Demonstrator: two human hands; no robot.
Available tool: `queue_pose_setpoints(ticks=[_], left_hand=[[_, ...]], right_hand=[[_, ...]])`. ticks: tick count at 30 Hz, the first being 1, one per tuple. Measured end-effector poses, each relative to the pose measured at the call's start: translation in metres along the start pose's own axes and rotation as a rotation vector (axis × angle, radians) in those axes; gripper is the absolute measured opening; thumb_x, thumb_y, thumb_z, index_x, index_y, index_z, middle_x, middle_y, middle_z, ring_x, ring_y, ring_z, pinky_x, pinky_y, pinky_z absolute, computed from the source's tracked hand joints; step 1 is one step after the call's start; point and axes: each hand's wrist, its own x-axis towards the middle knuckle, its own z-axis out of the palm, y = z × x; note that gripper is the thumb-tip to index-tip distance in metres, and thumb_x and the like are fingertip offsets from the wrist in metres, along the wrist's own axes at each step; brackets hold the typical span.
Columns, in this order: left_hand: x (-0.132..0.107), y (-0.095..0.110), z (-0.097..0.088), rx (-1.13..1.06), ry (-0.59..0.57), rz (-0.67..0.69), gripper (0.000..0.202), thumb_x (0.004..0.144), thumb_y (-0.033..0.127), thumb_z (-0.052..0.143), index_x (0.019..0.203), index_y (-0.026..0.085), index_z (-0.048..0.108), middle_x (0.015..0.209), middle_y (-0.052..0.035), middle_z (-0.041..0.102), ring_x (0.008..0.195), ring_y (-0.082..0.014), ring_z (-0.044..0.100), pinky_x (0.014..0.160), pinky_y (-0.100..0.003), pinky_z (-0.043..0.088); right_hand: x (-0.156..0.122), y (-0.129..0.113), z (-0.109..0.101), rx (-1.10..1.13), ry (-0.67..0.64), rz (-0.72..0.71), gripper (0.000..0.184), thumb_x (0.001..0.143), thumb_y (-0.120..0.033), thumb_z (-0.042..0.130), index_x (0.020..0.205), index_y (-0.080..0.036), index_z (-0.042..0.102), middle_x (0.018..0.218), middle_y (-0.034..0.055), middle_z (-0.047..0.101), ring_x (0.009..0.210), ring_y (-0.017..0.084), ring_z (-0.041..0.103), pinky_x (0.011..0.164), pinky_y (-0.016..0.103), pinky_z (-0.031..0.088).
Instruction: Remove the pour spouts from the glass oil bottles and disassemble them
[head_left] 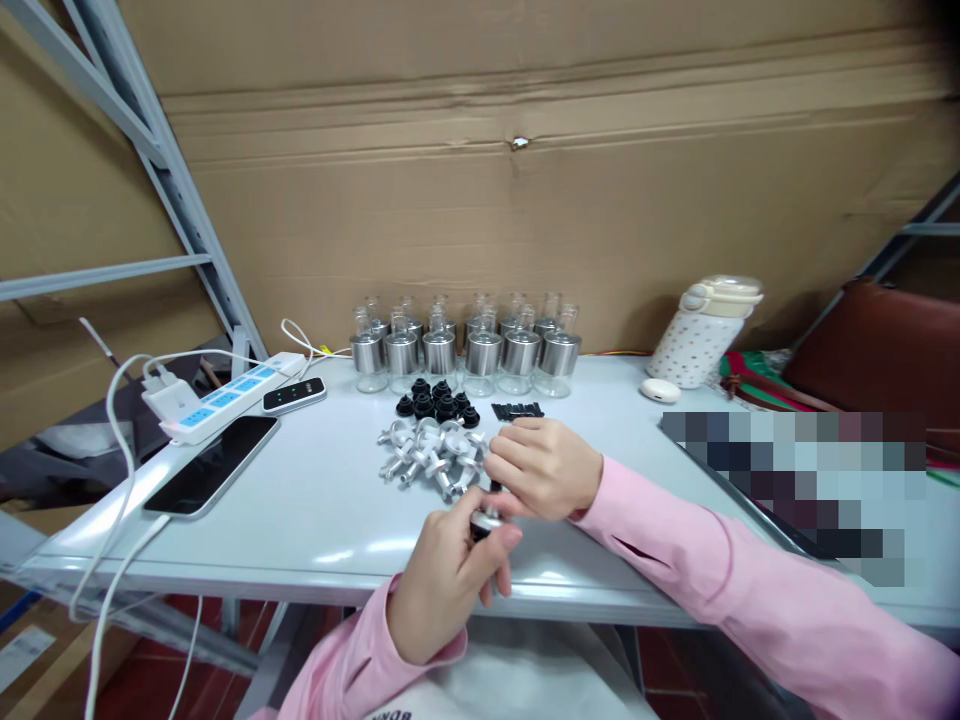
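Observation:
My left hand (pixel 448 575) is closed round a small silver metal part (pixel 487 521) near the table's front edge. My right hand (pixel 541 467) sits just above it, fingers pinched on a small dark piece at the top of that part. A pile of silver pump parts (pixel 427 450) lies just behind my hands. Behind the pile are a cluster of black rubber caps (pixel 439 401) and a row of small black pieces (pixel 517 409). Several glass bottles with silver collars (pixel 465 350) stand in rows at the back.
On the grey table (pixel 315 510), a phone (pixel 212 465) lies at the left with a white cable, beside a power strip (pixel 225 397) and a small black remote (pixel 294 394). A spotted thermos (pixel 705 335) and white puck (pixel 661 390) sit at the right. Cardboard backs the table.

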Motion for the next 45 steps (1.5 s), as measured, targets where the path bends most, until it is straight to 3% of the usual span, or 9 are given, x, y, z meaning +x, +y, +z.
queue_pose_setpoints(ticks=[4,8,11,16,20,25,31,39,45], left_hand=[[-0.001,0.002,-0.001,0.116,-0.042,0.101,0.028,0.082,0.044,0.050,0.087,0.016,0.046,0.059,0.0025,0.053,0.047,-0.0096,0.048,0.051,-0.020,0.039],[-0.001,-0.001,0.000,0.019,-0.019,0.126,0.030,0.085,0.045,0.045,0.095,0.016,0.046,0.062,0.0024,0.052,0.049,-0.0092,0.048,0.054,-0.021,0.039],[-0.002,-0.005,0.000,-0.064,0.006,0.119,0.032,0.085,0.046,0.045,0.097,0.017,0.044,0.061,0.0031,0.050,0.048,-0.0084,0.047,0.054,-0.020,0.039],[-0.003,-0.007,0.001,-0.119,0.010,0.101,0.033,0.085,0.047,0.045,0.098,0.017,0.043,0.061,0.0030,0.051,0.049,-0.0079,0.047,0.053,-0.020,0.038],[-0.003,-0.006,0.000,-0.116,-0.001,0.097,0.034,0.085,0.048,0.046,0.098,0.017,0.044,0.061,0.0030,0.050,0.049,-0.0079,0.047,0.053,-0.020,0.038],[-0.003,-0.004,-0.001,-0.076,0.004,0.107,0.033,0.086,0.047,0.044,0.098,0.017,0.044,0.062,0.0026,0.051,0.050,-0.0079,0.048,0.055,-0.021,0.039],[-0.003,-0.004,0.000,-0.079,0.012,0.094,0.036,0.086,0.048,0.042,0.100,0.016,0.043,0.064,0.0012,0.052,0.050,-0.0085,0.049,0.053,-0.020,0.040],[-0.004,-0.007,0.000,-0.104,0.016,0.091,0.035,0.086,0.048,0.042,0.102,0.017,0.042,0.066,0.0010,0.054,0.050,-0.0084,0.051,0.052,-0.020,0.040],[-0.004,-0.006,0.001,-0.129,0.026,0.107,0.039,0.087,0.052,0.039,0.102,0.016,0.041,0.065,0.0007,0.054,0.050,-0.0082,0.049,0.053,-0.020,0.039]], right_hand=[[-0.003,0.008,-0.003,0.095,0.076,0.213,0.043,0.091,-0.020,0.017,0.053,-0.019,0.038,0.045,-0.0011,0.040,0.042,0.010,0.031,0.048,0.024,0.025],[-0.008,0.033,-0.009,0.019,-0.048,0.572,0.038,0.091,-0.031,0.027,0.057,-0.019,0.039,0.047,-0.0020,0.042,0.043,0.009,0.033,0.048,0.023,0.024],[-0.020,0.060,-0.011,-0.011,-0.288,0.843,0.034,0.089,-0.037,0.033,0.063,-0.019,0.046,0.054,0.0001,0.050,0.047,0.010,0.041,0.050,0.023,0.025],[-0.054,0.095,-0.003,0.041,-0.839,0.970,0.034,0.089,-0.028,0.031,0.068,-0.017,0.055,0.070,0.0071,0.063,0.064,0.015,0.055,0.059,0.024,0.033],[-0.076,0.105,0.010,0.065,-1.048,1.036,0.032,0.088,-0.022,0.032,0.079,-0.014,0.062,0.083,0.0109,0.066,0.074,0.017,0.059,0.068,0.024,0.039],[-0.090,0.111,0.016,0.001,-1.065,1.122,0.038,0.087,-0.033,0.034,0.086,-0.011,0.065,0.092,0.0186,0.065,0.082,0.024,0.060,0.069,0.031,0.041],[-0.087,0.110,0.014,0.101,-1.045,1.062,0.029,0.084,-0.025,0.041,0.073,-0.015,0.066,0.078,0.0087,0.068,0.069,0.016,0.059,0.063,0.024,0.040],[-0.080,0.098,0.023,0.092,-0.928,1.037,0.029,0.084,-0.025,0.039,0.076,-0.012,0.064,0.082,0.0136,0.066,0.072,0.019,0.057,0.064,0.027,0.038],[-0.075,0.099,0.015,0.124,-0.824,1.053,0.028,0.084,-0.023,0.036,0.070,-0.015,0.058,0.074,0.0083,0.062,0.068,0.015,0.053,0.064,0.026,0.035]])
